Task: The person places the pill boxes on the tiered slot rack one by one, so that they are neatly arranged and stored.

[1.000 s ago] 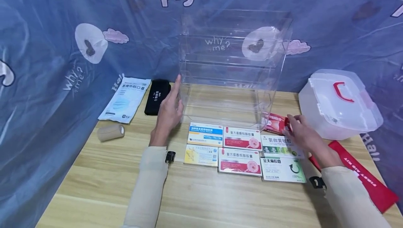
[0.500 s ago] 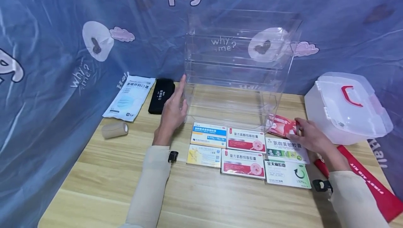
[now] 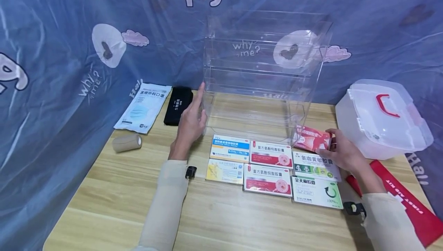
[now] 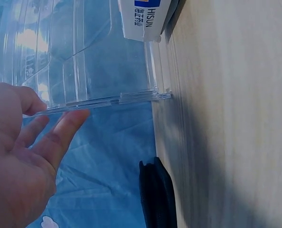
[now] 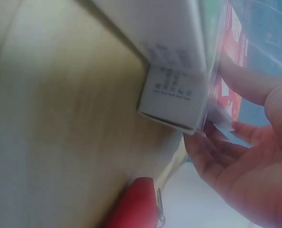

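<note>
A clear acrylic display rack (image 3: 257, 77) with several tiers stands at the back of the table. My left hand (image 3: 190, 124) is at its left side panel; in the left wrist view the thumb and fingers pinch the panel's edge. My right hand (image 3: 342, 149) pinches the right end of a red medicine box (image 3: 311, 138), by the rack's front right corner. In front of the rack lie two rows of medicine boxes: blue-and-white (image 3: 230, 148), yellow (image 3: 225, 171), two red-and-white (image 3: 271, 154), and two green-and-white, the upper one (image 3: 313, 163) just below my right hand.
A white first-aid box (image 3: 380, 120) with a red handle stands at the back right, near a red first-aid pouch (image 3: 412, 208). On the left are a mask packet (image 3: 142, 108), a black case (image 3: 177, 106) and a tan bandage roll (image 3: 127, 143).
The view has shifted slightly. My right hand has moved the red box's right end a little, and more of its face shows now. The left hand stays at the rack's side.
</note>
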The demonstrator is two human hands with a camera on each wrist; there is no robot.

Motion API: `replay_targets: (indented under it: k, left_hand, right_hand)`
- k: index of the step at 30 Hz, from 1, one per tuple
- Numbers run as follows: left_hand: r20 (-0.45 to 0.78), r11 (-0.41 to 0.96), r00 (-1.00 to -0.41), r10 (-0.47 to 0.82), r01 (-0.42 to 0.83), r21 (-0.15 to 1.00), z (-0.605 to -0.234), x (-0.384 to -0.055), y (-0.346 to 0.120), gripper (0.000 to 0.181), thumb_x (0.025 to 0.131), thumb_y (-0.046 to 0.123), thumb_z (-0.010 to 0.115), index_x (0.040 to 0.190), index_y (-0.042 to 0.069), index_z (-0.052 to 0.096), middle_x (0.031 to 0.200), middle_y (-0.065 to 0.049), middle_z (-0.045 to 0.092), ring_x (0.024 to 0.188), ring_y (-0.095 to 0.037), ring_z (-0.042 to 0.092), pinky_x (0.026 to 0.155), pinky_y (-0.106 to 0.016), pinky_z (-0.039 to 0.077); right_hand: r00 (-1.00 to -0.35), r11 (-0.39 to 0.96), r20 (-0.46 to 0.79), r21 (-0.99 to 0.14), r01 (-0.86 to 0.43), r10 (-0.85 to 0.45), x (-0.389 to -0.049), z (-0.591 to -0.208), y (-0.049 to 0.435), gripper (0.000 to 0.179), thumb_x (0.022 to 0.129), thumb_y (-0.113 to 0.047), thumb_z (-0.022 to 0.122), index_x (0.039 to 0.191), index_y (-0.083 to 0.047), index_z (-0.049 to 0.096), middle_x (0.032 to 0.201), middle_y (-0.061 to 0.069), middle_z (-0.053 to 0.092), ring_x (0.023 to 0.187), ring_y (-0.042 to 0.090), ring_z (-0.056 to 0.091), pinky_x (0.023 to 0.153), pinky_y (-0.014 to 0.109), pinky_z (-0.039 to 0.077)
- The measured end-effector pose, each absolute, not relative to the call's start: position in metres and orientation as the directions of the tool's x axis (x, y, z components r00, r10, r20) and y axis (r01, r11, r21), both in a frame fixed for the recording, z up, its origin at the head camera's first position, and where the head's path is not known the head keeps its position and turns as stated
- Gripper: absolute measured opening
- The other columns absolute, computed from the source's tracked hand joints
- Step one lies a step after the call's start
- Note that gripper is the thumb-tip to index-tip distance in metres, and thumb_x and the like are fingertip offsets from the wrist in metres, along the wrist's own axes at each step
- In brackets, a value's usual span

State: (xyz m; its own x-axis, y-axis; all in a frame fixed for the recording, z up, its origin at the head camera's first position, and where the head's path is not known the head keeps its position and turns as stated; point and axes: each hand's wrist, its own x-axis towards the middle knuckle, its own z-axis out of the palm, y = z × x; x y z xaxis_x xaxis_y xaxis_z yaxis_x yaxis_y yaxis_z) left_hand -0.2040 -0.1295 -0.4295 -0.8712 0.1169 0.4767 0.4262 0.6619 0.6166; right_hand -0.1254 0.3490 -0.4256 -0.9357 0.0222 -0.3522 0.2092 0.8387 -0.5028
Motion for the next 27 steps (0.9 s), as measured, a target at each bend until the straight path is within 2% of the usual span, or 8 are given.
replay_targets:
  k: [4, 8, 11, 15, 23, 25, 27]
  left_hand:
    - [0.467, 0.667, -0.877, 0.11, 0.414, 0.619, -0.429, -0.205, -0.129, 0.086, 0.103, -0.002, 0.059, 0.174, 0.029, 0.02, 0.174, -0.004, 0.04, 0.061, -0.028, 0.049, 0.064, -0.041, 0.05]
    - [0.462, 0.665, -0.88, 0.108, 0.41, 0.624, -0.428, -0.206, -0.128, 0.087, 0.104, -0.001, 0.059, 0.174, 0.031, 0.019, 0.172, -0.005, 0.043, 0.056, -0.025, 0.045, 0.062, -0.04, 0.049]
    - [0.457, 0.664, -0.883, 0.107, 0.406, 0.628, -0.428, -0.206, -0.128, 0.087, 0.103, 0.0, 0.06, 0.174, 0.032, 0.019, 0.172, -0.005, 0.044, 0.059, -0.026, 0.048, 0.065, -0.042, 0.051]
    - [0.456, 0.666, -0.884, 0.104, 0.402, 0.629, -0.428, -0.206, -0.128, 0.087, 0.103, 0.0, 0.06, 0.174, 0.032, 0.019, 0.172, -0.005, 0.042, 0.066, -0.032, 0.056, 0.068, -0.045, 0.054]
    - [0.46, 0.663, -0.882, 0.098, 0.403, 0.631, -0.429, -0.203, -0.13, 0.087, 0.104, -0.001, 0.059, 0.174, 0.031, 0.019, 0.173, -0.006, 0.04, 0.065, -0.03, 0.055, 0.066, -0.042, 0.052]
    - [0.457, 0.663, -0.884, 0.098, 0.4, 0.633, -0.429, -0.202, -0.13, 0.087, 0.104, -0.001, 0.059, 0.174, 0.032, 0.019, 0.173, -0.006, 0.04, 0.066, -0.03, 0.056, 0.066, -0.042, 0.052]
    - [0.455, 0.661, -0.885, 0.099, 0.4, 0.635, -0.429, -0.202, -0.129, 0.087, 0.104, 0.0, 0.059, 0.174, 0.032, 0.02, 0.173, -0.006, 0.041, 0.067, -0.031, 0.058, 0.066, -0.043, 0.053]
  right_hand:
    - [-0.949, 0.846, -0.314, -0.5, 0.187, 0.024, -0.123, -0.426, 0.348, 0.095, 0.1, -0.024, 0.075, 0.167, 0.004, 0.014, 0.143, 0.043, 0.045, 0.118, 0.054, 0.052, 0.097, 0.068, 0.051]
    - [-0.964, 0.848, -0.264, -0.505, 0.162, 0.027, -0.12, -0.426, 0.347, 0.092, 0.101, -0.018, 0.073, 0.168, 0.004, 0.014, 0.147, 0.045, 0.042, 0.122, 0.058, 0.049, 0.099, 0.073, 0.049]
    - [-0.974, 0.838, -0.222, -0.525, 0.148, 0.033, -0.116, -0.427, 0.347, 0.088, 0.104, -0.017, 0.07, 0.169, 0.001, 0.014, 0.15, 0.045, 0.04, 0.126, 0.06, 0.048, 0.101, 0.076, 0.047]
    - [-0.982, 0.818, -0.167, -0.552, 0.165, 0.085, -0.111, -0.428, 0.346, 0.083, 0.108, -0.02, 0.063, 0.172, -0.005, 0.013, 0.155, 0.043, 0.038, 0.13, 0.061, 0.045, 0.103, 0.08, 0.043]
    - [-0.978, 0.807, 0.029, -0.57, 0.153, 0.206, -0.098, -0.409, 0.339, 0.077, 0.108, -0.012, 0.061, 0.172, -0.012, 0.019, 0.156, 0.041, 0.042, 0.129, 0.059, 0.049, 0.102, 0.078, 0.045]
    - [-0.968, 0.809, 0.071, -0.566, 0.16, 0.241, -0.094, -0.401, 0.337, 0.076, 0.108, -0.012, 0.061, 0.172, -0.013, 0.02, 0.154, 0.04, 0.046, 0.129, 0.058, 0.052, 0.102, 0.07, 0.051]
    - [-0.954, 0.807, 0.11, -0.566, 0.17, 0.278, -0.09, -0.391, 0.334, 0.076, 0.108, -0.012, 0.061, 0.172, -0.014, 0.02, 0.151, 0.038, 0.051, 0.128, 0.055, 0.055, 0.101, 0.043, 0.057]
